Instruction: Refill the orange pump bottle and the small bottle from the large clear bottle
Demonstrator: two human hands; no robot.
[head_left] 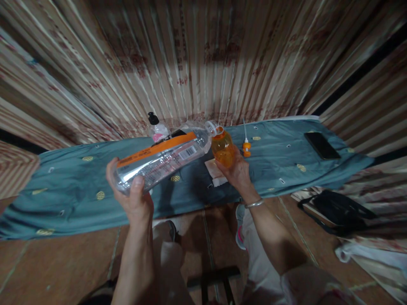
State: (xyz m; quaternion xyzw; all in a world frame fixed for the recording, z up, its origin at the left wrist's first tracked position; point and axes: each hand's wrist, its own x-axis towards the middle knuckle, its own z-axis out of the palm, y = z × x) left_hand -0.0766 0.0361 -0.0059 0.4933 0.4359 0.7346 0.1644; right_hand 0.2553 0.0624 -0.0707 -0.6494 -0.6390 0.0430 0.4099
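left hand (136, 200) clasps the clear bottle (159, 157), long axis slanting, mouth (211, 128) pointing right at the orange bottle (222, 149) gripped by the right hand (238, 171).

We see a transparent bottle (165, 160) with an orange band (157, 149), a translucent orange bottle (223, 149), a teal cloth (276, 159) with scattered yellow motifs, a black phone (321, 145), and a beige curtain (197, 63) with brown stripes and reddish prints.
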